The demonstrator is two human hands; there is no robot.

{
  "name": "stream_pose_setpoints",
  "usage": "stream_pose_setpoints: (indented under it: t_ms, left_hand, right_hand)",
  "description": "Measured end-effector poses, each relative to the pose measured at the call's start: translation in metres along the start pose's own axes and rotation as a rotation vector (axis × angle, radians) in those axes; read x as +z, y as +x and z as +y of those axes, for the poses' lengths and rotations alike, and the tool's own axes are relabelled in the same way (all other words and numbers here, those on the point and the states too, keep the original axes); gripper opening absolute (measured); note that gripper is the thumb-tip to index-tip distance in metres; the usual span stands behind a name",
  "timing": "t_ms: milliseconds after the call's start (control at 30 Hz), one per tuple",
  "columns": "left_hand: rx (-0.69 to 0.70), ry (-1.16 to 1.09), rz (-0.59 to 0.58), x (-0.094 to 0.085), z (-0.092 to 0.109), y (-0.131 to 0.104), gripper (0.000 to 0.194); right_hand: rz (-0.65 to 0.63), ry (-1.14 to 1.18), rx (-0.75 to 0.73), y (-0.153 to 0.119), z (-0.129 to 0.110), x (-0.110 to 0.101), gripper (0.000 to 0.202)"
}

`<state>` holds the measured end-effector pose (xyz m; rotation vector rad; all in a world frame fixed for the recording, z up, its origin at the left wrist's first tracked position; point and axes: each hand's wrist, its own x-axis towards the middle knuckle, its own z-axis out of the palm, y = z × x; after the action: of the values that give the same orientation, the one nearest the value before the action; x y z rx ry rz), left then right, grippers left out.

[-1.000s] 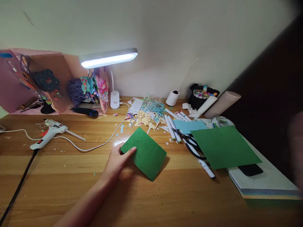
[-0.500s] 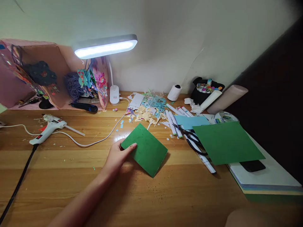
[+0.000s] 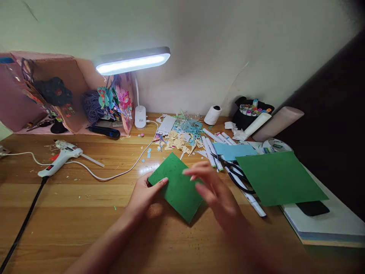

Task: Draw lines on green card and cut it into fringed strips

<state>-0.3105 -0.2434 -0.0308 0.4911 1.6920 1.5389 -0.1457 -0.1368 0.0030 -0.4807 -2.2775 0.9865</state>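
Left hand [image 3: 142, 197] pinches green card [image 3: 177, 190] at left corner
Right hand [image 3: 219, 195] over its right side; fingers parted, seemingly empty; contact unclear

A hot glue gun [image 3: 61, 159], pink box [image 3: 78, 74], lit desk lamp [image 3: 134, 63], paper scraps [image 3: 177, 140], marker pens [image 3: 208, 150], thread cone [image 3: 211, 116] and paper stack [image 3: 342, 220] share a wood-grain tabletop [image 3: 94, 213].

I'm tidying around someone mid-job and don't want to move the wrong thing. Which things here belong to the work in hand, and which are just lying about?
In the work:
green card, held by the left hand
right hand, blurred, at the card

Seemingly lying about:
glue gun
scissors
paper scraps
thread spool
larger green sheet
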Motion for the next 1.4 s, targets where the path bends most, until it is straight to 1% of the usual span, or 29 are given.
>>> stream_pose_setpoints:
  t_ms: [67, 100, 133, 167, 233, 300, 367, 433, 500, 567, 633, 700, 767, 833, 933, 1000, 1133, 1267, 1333, 1400]
  left_hand:
    - [-0.016, 0.012, 0.000, 0.001, 0.001, -0.001, 0.038]
    - [-0.033, 0.018, -0.008, 0.002, 0.002, -0.001, 0.038]
    - [-0.051, 0.022, -0.026, 0.002, 0.003, -0.002, 0.038]
    - [-0.068, 0.023, -0.054, 0.002, 0.003, -0.003, 0.038]
    - [-0.096, 0.036, -0.128, -0.001, 0.005, -0.003, 0.039]
    - [-0.099, 0.071, -0.225, -0.005, 0.007, -0.003, 0.037]
    - [-0.072, 0.099, -0.293, -0.008, 0.008, -0.002, 0.032]
    - [-0.034, 0.110, -0.303, -0.009, 0.008, -0.002, 0.030]
    - [0.007, 0.153, -0.283, -0.007, 0.007, -0.001, 0.029]
    - [0.065, 0.245, -0.260, -0.003, 0.003, -0.001, 0.026]
    - [0.148, 0.335, -0.214, 0.001, 0.001, 0.001, 0.026]
    - [0.239, 0.377, -0.163, 0.005, -0.001, 0.006, 0.026]
    - [0.309, 0.378, -0.123, 0.008, 0.000, 0.012, 0.024]
    - [0.342, 0.363, -0.087, 0.009, 0.001, 0.019, 0.024]
    - [0.362, 0.336, -0.060, 0.011, 0.005, 0.026, 0.025]
    - [0.367, 0.315, -0.063, 0.011, 0.006, 0.028, 0.025]
    - [0.347, 0.284, -0.071, 0.013, 0.004, 0.029, 0.027]
    - [0.296, 0.269, -0.100, 0.016, -0.004, 0.029, 0.031]
    - [0.270, 0.263, -0.128, 0.016, -0.009, 0.030, 0.032]
    - [0.252, 0.256, -0.140, 0.015, -0.011, 0.030, 0.034]
  right_hand:
    - [0.042, 0.068, 0.144, 0.017, 0.028, 0.005, 0.024]
    - [0.016, 0.141, 0.239, 0.022, 0.040, 0.007, 0.025]
    - [-0.041, 0.233, 0.338, 0.023, 0.049, 0.009, 0.025]
    - [-0.131, 0.331, 0.408, 0.023, 0.056, 0.011, 0.025]
    - [-0.255, 0.462, 0.487, 0.019, 0.063, 0.013, 0.027]
    - [-0.286, 0.475, 0.516, 0.016, 0.062, 0.012, 0.028]
    - [-0.322, 0.436, 0.527, 0.013, 0.059, 0.011, 0.028]
    - [-0.418, 0.424, 0.524, 0.011, 0.055, 0.011, 0.027]
    - [-0.520, 0.414, 0.501, 0.010, 0.051, 0.013, 0.026]
    - [-0.573, 0.343, 0.451, 0.012, 0.047, 0.016, 0.026]
    - [-0.570, 0.205, 0.375, 0.017, 0.044, 0.018, 0.027]
    - [-0.547, 0.095, 0.286, 0.026, 0.042, 0.022, 0.023]
    - [-0.504, 0.057, 0.213, 0.037, 0.042, 0.026, 0.017]
    - [-0.453, 0.074, 0.178, 0.047, 0.042, 0.031, 0.014]
    - [-0.412, 0.105, 0.169, 0.056, 0.041, 0.034, 0.017]
    - [-0.398, 0.086, 0.174, 0.056, 0.041, 0.031, 0.018]
    - [-0.353, 0.002, 0.242, 0.045, 0.046, 0.021, 0.027]
    - [-0.305, -0.035, 0.292, 0.028, 0.057, 0.017, 0.032]
    - [-0.294, -0.019, 0.308, 0.023, 0.061, 0.015, 0.033]
    - [-0.323, 0.048, 0.311, 0.022, 0.065, 0.012, 0.032]
